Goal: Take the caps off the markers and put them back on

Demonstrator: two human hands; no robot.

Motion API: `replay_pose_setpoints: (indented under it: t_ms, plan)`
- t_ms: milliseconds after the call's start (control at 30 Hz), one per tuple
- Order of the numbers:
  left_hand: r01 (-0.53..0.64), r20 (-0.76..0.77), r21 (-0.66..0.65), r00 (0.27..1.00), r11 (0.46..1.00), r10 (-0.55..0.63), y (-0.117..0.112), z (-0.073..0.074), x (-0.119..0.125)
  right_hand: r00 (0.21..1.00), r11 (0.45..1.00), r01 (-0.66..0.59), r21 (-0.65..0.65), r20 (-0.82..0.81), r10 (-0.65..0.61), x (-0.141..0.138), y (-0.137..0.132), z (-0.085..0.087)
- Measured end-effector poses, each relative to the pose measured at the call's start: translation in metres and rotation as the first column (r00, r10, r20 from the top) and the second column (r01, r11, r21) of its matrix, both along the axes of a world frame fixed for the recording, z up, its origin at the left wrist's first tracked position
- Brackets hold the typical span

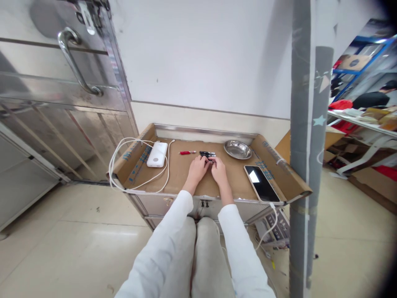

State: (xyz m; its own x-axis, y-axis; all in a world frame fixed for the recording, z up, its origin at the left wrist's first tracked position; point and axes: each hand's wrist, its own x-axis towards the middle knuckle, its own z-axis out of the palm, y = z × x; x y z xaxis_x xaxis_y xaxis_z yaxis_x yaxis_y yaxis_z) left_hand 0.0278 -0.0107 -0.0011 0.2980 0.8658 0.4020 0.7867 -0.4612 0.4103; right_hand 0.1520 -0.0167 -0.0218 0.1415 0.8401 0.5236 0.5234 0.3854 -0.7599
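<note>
My left hand [197,169] and my right hand [218,169] meet over the middle of the cardboard-covered tabletop [182,182]. Both are closed, with fingertips bent toward each other around a small dark thing [211,161], mostly hidden by the fingers. Just beyond the fingertips lie black pens [207,153], side by side; their exact number is hard to make out. A red pen [187,152] with a clear end rests to their left, beyond my left hand.
A white power bank [157,155] with looped white cable [169,165] sits on the left. At right are a round metal dish [237,149] and a phone [261,183] with a cable plugged in. A grey pipe [302,165] stands beside the table's right edge.
</note>
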Motion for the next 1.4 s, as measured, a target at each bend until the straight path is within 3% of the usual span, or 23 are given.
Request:
replay_pose_setpoints:
  t_ms: [167, 500, 867, 1067, 1400]
  plan:
    - [-0.104, -0.091, 0.046, 0.99, 0.994, 0.108, -0.0034, -0.0024, 0.0012, 1.0, 1.0, 0.011, 0.014, -0.004, -0.011, -0.0002, -0.0013, 0.0006]
    - [-0.2, -0.122, 0.034, 0.972, 0.979, 0.203, -0.0057, 0.0008, 0.0028, 0.963, 0.998, -0.052, 0.024, 0.266, 0.043, 0.0002, -0.0017, -0.0018]
    - [-0.202, -0.126, 0.033, 0.971, 0.979, 0.204, -0.0035, -0.0003, 0.0024, 0.988, 0.998, -0.049, 0.034, 0.149, 0.043, 0.0011, 0.0004, -0.0031]
    - [-0.2, -0.131, 0.046, 0.97, 0.979, 0.204, -0.003, -0.0011, 0.0031, 0.984, 0.997, -0.071, 0.017, 0.166, 0.068, 0.0007, 0.0017, -0.0046]
    - [-0.372, -0.026, 0.143, 0.925, 0.917, 0.379, -0.0006, 0.0013, 0.0034, 0.963, 1.0, -0.014, 0.028, 0.27, 0.006, -0.0008, -0.0035, -0.0022]
